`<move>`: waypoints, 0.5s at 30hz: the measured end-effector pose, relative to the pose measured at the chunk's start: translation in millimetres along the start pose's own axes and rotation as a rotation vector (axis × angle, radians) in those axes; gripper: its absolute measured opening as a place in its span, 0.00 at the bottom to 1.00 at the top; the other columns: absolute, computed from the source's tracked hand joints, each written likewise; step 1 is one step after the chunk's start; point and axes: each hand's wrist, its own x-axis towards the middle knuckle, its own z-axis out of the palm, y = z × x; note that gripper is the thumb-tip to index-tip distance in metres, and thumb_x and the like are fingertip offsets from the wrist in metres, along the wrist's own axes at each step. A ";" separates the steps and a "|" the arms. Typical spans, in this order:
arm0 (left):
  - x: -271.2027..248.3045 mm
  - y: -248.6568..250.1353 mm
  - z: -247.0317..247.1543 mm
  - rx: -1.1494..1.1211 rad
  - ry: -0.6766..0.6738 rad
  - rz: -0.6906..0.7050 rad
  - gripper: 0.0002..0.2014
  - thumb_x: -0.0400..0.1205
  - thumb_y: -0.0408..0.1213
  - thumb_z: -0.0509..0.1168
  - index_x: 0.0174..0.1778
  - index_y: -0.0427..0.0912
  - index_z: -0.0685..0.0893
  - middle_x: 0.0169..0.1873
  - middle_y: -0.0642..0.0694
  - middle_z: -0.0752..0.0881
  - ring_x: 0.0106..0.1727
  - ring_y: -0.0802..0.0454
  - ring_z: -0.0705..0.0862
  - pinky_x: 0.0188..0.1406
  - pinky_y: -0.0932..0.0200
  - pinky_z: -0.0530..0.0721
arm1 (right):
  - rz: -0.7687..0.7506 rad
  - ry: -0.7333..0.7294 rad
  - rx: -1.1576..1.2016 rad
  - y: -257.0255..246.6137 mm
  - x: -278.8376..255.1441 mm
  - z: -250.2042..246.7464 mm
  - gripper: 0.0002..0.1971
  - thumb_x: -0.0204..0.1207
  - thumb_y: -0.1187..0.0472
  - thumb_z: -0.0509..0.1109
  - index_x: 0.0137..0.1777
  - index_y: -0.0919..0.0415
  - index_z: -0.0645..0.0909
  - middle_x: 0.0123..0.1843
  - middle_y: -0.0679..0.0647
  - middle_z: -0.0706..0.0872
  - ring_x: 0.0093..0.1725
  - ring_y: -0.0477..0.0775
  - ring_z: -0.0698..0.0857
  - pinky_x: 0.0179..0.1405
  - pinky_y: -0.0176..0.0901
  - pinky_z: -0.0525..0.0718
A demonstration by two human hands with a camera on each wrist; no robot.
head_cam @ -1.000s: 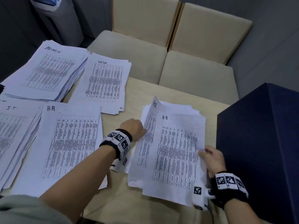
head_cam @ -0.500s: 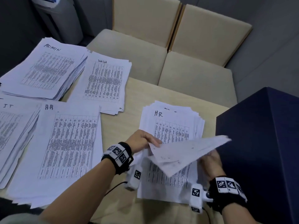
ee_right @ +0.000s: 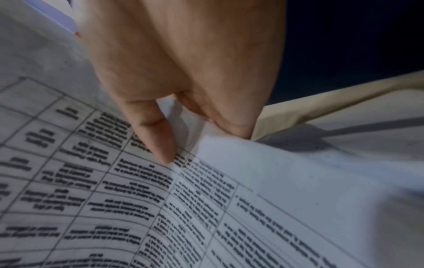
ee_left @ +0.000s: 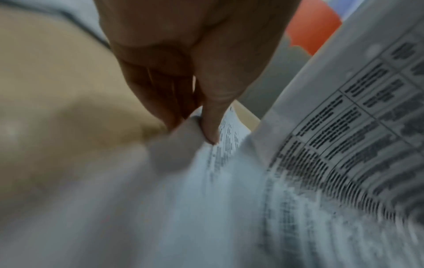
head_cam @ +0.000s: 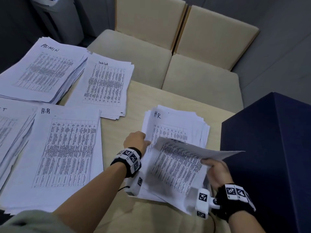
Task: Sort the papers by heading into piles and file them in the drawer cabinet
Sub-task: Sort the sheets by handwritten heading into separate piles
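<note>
An unsorted stack of papers (head_cam: 175, 126) lies in front of me, its top sheet headed "H-R". My right hand (head_cam: 212, 165) pinches the right edge of a lifted sheet (head_cam: 180, 163), tilted above the stack; the right wrist view shows its thumb on the print and its fingers beneath (ee_right: 190, 136). At the stack's left edge my left hand (head_cam: 145, 142) pinches a sheet's edge between thumb and fingers (ee_left: 201, 128). Sorted piles lie to the left: "H-R" (head_cam: 67, 148), "Task List" (head_cam: 106, 84), "ADMIN" (head_cam: 43, 69) and one cut off at the frame edge (head_cam: 10, 132).
A dark blue cabinet (head_cam: 269, 157) stands hard against the right of the wooden table (head_cam: 117, 125), close to my right hand. Beige cushioned seats (head_cam: 134, 54) line the far side. A grey machine (head_cam: 58, 19) stands at the back left.
The top sheet has come up off the stack, showing another "H-R" sheet. My right hand now holds it alone, and my left hand has gone back to the stack's left edge.
</note>
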 end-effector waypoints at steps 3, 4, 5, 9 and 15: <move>-3.8 -4.9 -19.6 0.272 -0.029 0.123 0.18 0.88 0.50 0.58 0.42 0.40 0.82 0.29 0.48 0.78 0.38 0.44 0.86 0.42 0.51 0.88 | 0.044 0.013 0.017 0.0 5.0 4.9 0.15 0.69 0.79 0.66 0.56 0.79 0.82 0.47 0.71 0.87 0.46 0.68 0.87 0.50 0.56 0.85; -6.4 -4.7 -29.0 0.352 -0.029 0.129 0.22 0.89 0.52 0.53 0.43 0.40 0.82 0.29 0.48 0.77 0.36 0.45 0.85 0.42 0.50 0.89 | 0.047 0.003 0.019 -0.2 6.0 6.4 0.14 0.69 0.79 0.66 0.55 0.79 0.82 0.46 0.71 0.88 0.45 0.67 0.87 0.50 0.56 0.85; -5.3 -5.8 -36.1 0.403 -0.005 0.127 0.24 0.90 0.53 0.50 0.41 0.40 0.80 0.29 0.47 0.78 0.35 0.45 0.84 0.43 0.50 0.89 | 0.049 -0.001 0.009 -1.1 5.8 8.1 0.13 0.70 0.79 0.65 0.53 0.79 0.83 0.46 0.70 0.88 0.45 0.68 0.88 0.50 0.56 0.85; -1.8 -8.2 -56.7 0.237 0.031 0.276 0.20 0.89 0.47 0.54 0.35 0.40 0.76 0.28 0.46 0.80 0.32 0.44 0.81 0.36 0.57 0.80 | 0.017 -0.049 0.015 -3.7 5.8 14.0 0.16 0.67 0.79 0.63 0.55 0.80 0.82 0.52 0.71 0.88 0.52 0.69 0.87 0.58 0.62 0.82; -11.7 -7.6 -47.8 -0.421 -0.331 0.385 0.10 0.67 0.18 0.58 0.38 0.27 0.83 0.28 0.52 0.82 0.30 0.58 0.79 0.38 0.64 0.76 | -0.050 -0.084 -0.006 -7.4 11.3 24.9 0.14 0.68 0.84 0.64 0.45 0.72 0.86 0.44 0.61 0.91 0.50 0.60 0.88 0.60 0.52 0.84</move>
